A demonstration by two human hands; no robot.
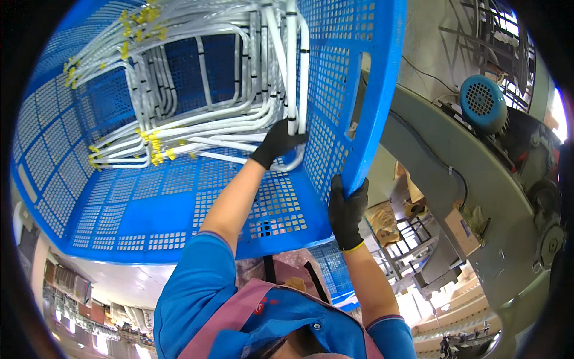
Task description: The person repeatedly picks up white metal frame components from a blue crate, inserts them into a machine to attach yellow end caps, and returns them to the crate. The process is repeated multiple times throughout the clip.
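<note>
A large blue plastic basket [161,218] with grid-like walls fills the left and middle of the head view. Inside lies a stack of white bent tube frames [263,113], with black marks along them and yellow pieces [156,146] at their ends. Reaching into the basket, my left hand [276,145] in a black glove is closed around white tubing at the stack's right end. My right hand [348,212], also gloved in black with a yellow cuff edge, grips the thick rim [382,102] on the basket's right side, below its long slot handle.
To the right stands a grey machine [442,161] with a blue motor [481,103] and a dark cable along it. A cardboard piece [461,230] rests against its lower part. Another blue basket [336,269] shows partly behind my body, near metal racks [412,242].
</note>
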